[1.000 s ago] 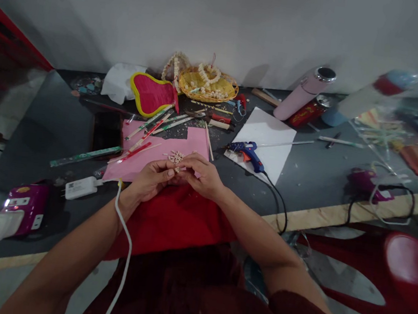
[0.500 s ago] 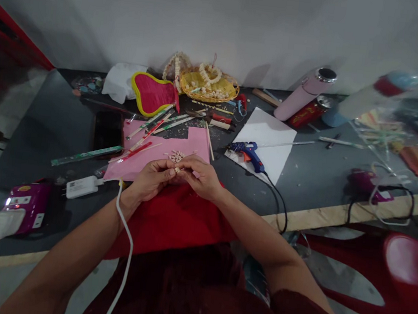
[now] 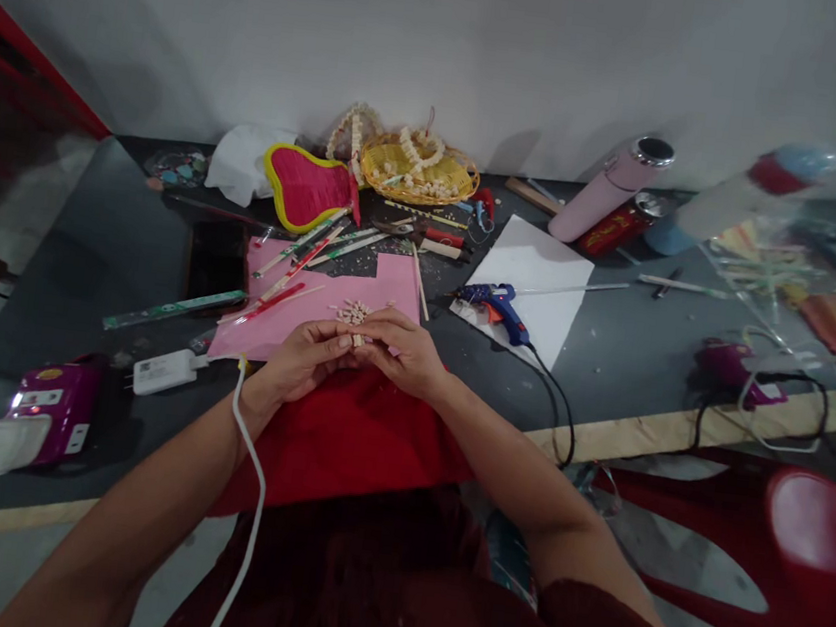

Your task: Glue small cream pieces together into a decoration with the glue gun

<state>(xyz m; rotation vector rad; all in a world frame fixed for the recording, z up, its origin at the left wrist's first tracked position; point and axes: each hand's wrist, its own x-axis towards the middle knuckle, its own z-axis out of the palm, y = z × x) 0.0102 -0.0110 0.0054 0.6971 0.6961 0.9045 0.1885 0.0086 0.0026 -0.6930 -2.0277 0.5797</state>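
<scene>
The left hand [image 3: 308, 351] and the right hand [image 3: 407, 355] are sitting together, their fingertips pinching a small pale piece [image 3: 357, 341] between them; that piece is showing just above the red cloth [image 3: 353, 447], which is lying at six o'clock; a pile of pale bits [image 3: 352, 312] is resting just beyond at twelve, on the pink sheet [image 3: 396, 281]; the blue glue gun [image 3: 509, 316] is lying between two and three o'clock, partly over a white sheet [image 3: 537, 257]; a yellow basket [image 3: 442, 196] is standing near half past twelve, holding more pale pieces; a white charger [image 3: 164, 373] is lying between eight and nine.
</scene>
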